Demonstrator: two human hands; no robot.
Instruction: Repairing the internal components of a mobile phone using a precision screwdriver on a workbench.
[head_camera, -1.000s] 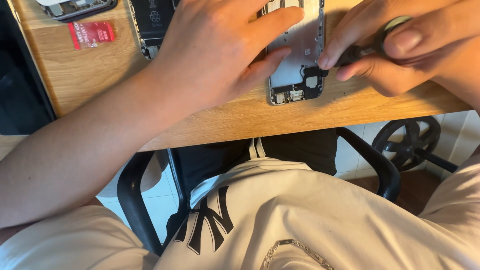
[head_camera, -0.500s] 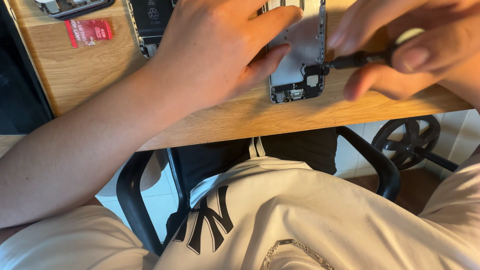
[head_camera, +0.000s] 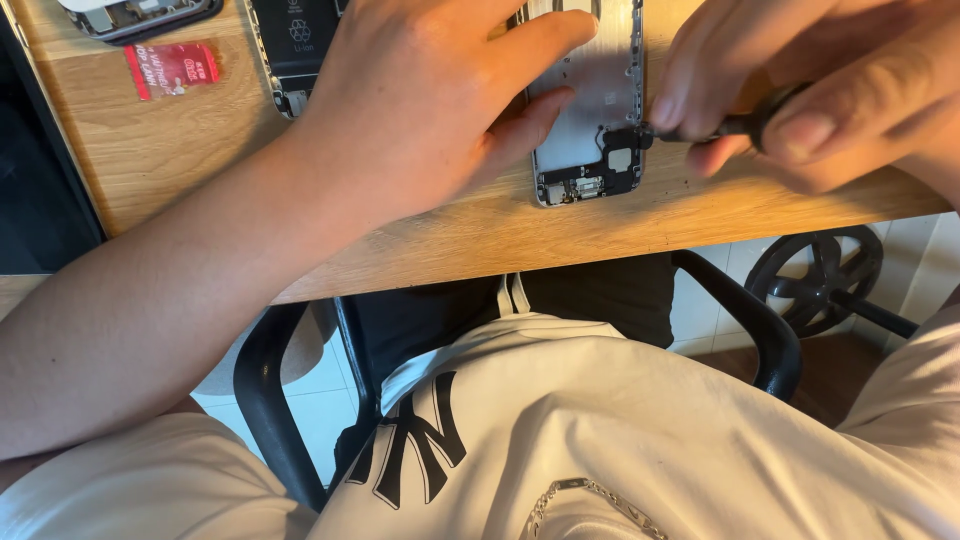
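An opened phone housing (head_camera: 592, 120), silver inside with dark parts at its lower end, lies on the wooden desk (head_camera: 160, 150) near the front edge. My left hand (head_camera: 430, 100) rests flat over its left side, fingers spread across it, pinning it down. My right hand (head_camera: 830, 90) grips a small black screwdriver (head_camera: 715, 127) held level, its tip touching the right edge of the housing near the lower end. The upper part of the housing runs out of view.
A black battery piece (head_camera: 295, 40) and another opened device (head_camera: 135, 15) lie at the back left of the desk, with a small red card (head_camera: 172, 68) beside them. A dark monitor edge (head_camera: 35, 170) stands at the left. Black chair arms (head_camera: 745, 320) show below the desk.
My right hand has shifted from pinching at the housing's edge to holding the screwdriver level with its tip at the housing. The left hand has stayed in place.
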